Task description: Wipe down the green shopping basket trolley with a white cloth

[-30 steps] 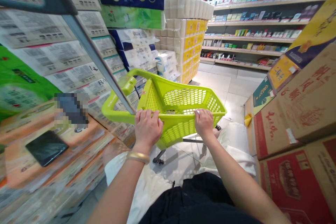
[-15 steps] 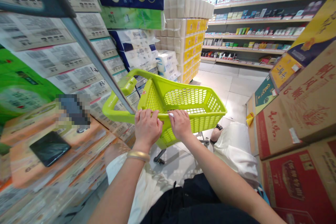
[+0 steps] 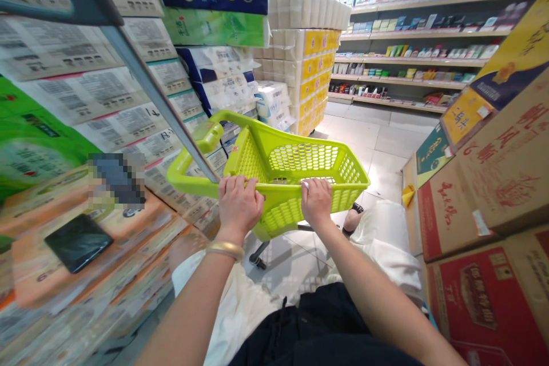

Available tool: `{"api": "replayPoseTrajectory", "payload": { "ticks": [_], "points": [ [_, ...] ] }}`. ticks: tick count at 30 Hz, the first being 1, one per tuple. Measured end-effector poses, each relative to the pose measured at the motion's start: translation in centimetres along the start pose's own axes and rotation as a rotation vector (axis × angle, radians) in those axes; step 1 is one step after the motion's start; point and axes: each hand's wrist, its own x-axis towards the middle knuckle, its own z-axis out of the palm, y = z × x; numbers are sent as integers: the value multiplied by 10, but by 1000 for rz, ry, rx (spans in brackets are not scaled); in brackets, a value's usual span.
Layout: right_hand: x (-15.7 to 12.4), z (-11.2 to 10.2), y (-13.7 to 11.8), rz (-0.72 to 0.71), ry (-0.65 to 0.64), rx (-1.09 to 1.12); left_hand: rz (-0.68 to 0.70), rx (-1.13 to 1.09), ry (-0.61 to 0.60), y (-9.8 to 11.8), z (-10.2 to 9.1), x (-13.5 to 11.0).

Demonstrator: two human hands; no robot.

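Note:
A lime-green plastic shopping basket on wheels stands on the tiled floor in front of me, with its looped handle sticking out to the left. My left hand is closed over the basket's near rim, a gold bangle on its wrist. My right hand grips the same rim a little further right. The basket looks empty inside.
Shelves of packed tissue and paper rolls rise close on my left, a black phone lying on one pack. Stacked cardboard boxes crowd the right. A yellow paper-roll stack and product shelves stand ahead across the floor.
My right hand slid along the rim: from the far right to beside my left hand, then back out a little to the right. The basket has tipped up slightly.

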Motion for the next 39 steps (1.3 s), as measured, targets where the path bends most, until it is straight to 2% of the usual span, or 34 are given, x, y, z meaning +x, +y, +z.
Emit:
{"api": "replayPoseTrajectory", "payload": {
  "ticks": [5,8,11,17,19,21,25,30,33,36,39],
  "points": [
    [2,10,-52,-81,-63,102,3,5,1,-3,2,-1],
    [4,11,-60,-125,-109,132,14,0,-4,-4,2,-1],
    [4,7,-42,-153,-117,120,18,2,-13,-5,1,-1],
    [1,-8,26,-104,-33,15,-2,-57,-10,-6,2,0],
    [0,-11,37,-97,-12,-13,-3,-61,-8,-6,2,-1],
    [0,-11,37,-62,10,-33,2,-43,-7,-5,3,-1],
    [2,-3,3,-20,-14,-16,4,-18,-4,-5,2,-2],
    [7,11,-58,-126,-134,81,18,17,10,-7,4,-1],
    [9,13,-70,-168,-165,89,28,43,14,-9,4,-1],
    [7,8,-52,-198,-161,70,28,18,-6,-9,3,0],
    [5,-2,-12,-183,-119,22,13,-27,-26,-7,2,0]
  ]
}}
